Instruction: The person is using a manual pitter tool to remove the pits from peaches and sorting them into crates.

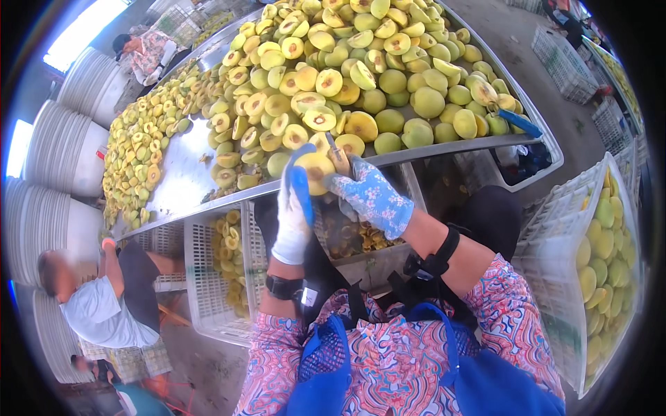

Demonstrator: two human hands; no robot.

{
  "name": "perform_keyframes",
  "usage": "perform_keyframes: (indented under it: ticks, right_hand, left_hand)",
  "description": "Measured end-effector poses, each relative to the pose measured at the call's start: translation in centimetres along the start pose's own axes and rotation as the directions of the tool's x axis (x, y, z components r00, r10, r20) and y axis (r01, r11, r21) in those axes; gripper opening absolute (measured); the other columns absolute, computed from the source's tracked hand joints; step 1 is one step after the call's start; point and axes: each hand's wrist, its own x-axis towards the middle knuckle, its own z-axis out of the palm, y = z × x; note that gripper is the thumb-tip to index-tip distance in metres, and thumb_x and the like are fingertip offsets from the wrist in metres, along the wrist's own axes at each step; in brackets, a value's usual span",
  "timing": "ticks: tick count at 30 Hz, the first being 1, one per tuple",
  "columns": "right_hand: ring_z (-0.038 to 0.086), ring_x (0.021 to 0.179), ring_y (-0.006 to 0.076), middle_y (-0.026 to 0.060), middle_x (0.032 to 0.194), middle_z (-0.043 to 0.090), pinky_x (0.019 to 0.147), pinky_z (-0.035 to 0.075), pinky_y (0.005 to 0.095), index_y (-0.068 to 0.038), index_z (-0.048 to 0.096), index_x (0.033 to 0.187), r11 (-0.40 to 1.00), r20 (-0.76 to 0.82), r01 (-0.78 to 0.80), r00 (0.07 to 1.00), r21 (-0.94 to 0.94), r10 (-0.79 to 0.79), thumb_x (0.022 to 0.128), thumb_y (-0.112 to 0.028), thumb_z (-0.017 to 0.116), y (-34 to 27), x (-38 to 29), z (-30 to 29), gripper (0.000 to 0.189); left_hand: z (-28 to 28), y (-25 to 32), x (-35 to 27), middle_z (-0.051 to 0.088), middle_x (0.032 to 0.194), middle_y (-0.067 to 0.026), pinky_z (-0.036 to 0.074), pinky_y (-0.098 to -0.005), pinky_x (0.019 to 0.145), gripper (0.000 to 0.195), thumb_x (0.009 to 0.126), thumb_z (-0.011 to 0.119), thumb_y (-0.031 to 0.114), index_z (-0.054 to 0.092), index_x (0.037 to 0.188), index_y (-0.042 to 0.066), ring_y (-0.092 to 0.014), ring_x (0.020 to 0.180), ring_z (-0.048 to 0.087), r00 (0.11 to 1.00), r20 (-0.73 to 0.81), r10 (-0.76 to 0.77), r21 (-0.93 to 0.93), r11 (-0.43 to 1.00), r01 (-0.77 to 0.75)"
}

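Observation:
In a white glove with blue-coated fingers, my left hand [296,208] holds a halved yellow-green fruit [315,171], its cut face up. My right hand [372,195], in a blue flowered glove, grips a small tool with a brownish handle [339,158] close beside the fruit; its working end is hard to make out. Both hands are over the near edge of a metal-topped table [416,154], which bears a large heap of halved and whole fruit [328,83]. Smaller halves lie in a pile [138,151] at the left.
A blue-handled tool [519,123] lies at the table's right corner. White plastic crates with fruit stand at the right [556,249] and below the table [200,281]. One person [104,307] sits at the left, another [148,54] beyond the table. Stacked white tubs [62,151] stand far left.

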Motion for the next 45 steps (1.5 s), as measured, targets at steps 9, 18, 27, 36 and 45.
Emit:
perform_keyframes:
  ticks: [9,18,27,36,45]
  right_hand:
    - [0.065,0.07,0.0348,0.0212,0.083,0.065,0.064,0.05,0.0426,0.001,0.049,0.122,0.644,0.099,0.282,0.947,-0.712,-0.305,0.092,-0.031,0.057,2.1,-1.0,-0.8,0.044]
    - [0.062,0.065,0.0397,0.0194,0.071,0.061,0.056,0.049,0.0465,-0.002,0.051,0.101,0.292,0.347,0.44,0.882,-0.849,-0.318,0.089,-0.032,0.06,2.5,-1.7,-0.8,0.034]
    - [0.061,0.065,0.0417,0.0222,0.071,0.062,0.056,0.048,0.0474,0.002,0.049,0.103,0.33,0.366,0.406,0.913,-0.852,-0.18,0.091,-0.032,0.057,3.3,-1.7,-1.2,0.037]
    - [0.061,0.077,0.0451,0.0284,0.082,0.062,0.066,0.047,0.0471,0.006,0.05,0.106,0.584,0.238,0.266,0.963,-0.767,-0.127,0.093,-0.032,0.055,3.8,-0.9,-0.5,0.041]
    - [0.06,0.077,0.0456,0.0279,0.083,0.062,0.067,0.047,0.049,0.005,0.05,0.109,0.576,0.104,0.193,0.977,-0.794,-0.184,0.093,-0.031,0.054,4.1,-1.5,0.5,0.04]
  left_hand:
    - [-2.0,-1.5,-0.2,0.065,0.1,-0.0072,0.053,-0.0259,0.061,0.055,0.1,0.035,0.049,0.057,0.114,0.001,-0.014,0.078,0.064,0.993,-0.055,-0.106,-0.107,0.989,0.1]
    - [-2.5,-0.4,-0.2,0.067,0.088,-0.0059,0.048,-0.022,0.05,0.072,0.096,0.021,0.064,0.064,0.101,0.006,-0.013,0.074,0.063,0.974,0.037,-0.226,0.142,0.965,0.218]
    - [-4.6,-1.5,0.3,0.067,0.099,-0.0101,0.051,-0.0303,0.083,0.07,0.092,0.041,0.063,0.056,0.113,-0.002,-0.015,0.085,0.064,0.948,0.218,-0.231,0.063,0.973,0.223]
    - [-2.6,-1.3,-0.1,0.063,0.101,-0.008,0.052,-0.0286,0.076,0.032,0.098,0.049,0.029,0.056,0.114,0.002,-0.015,0.09,0.062,0.982,0.164,0.099,0.419,0.894,-0.16]
    - [-1.8,-3.7,-0.6,0.06,0.099,-0.0094,0.052,-0.0361,0.08,0.021,0.091,0.056,0.013,0.054,0.109,0.002,-0.021,0.09,0.062,0.974,-0.091,0.209,0.343,0.924,-0.166]
